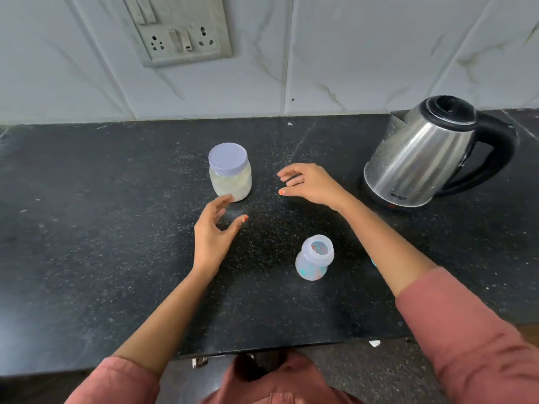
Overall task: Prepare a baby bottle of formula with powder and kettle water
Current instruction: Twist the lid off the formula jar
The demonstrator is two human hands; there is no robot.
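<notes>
L hand (214, 232), R hand (309, 183) empty nr jar (230, 177); bottle (314, 260) prob uncapped.

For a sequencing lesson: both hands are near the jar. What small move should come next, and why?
Probably the left hand should close round the jar: that hand is open beside it, the lid is on, and the bottle stands open.

One powder jar (230, 173); one baby bottle (315, 258); one kettle (423, 153); two hands, left hand (213, 231) and right hand (309, 185)
</notes>
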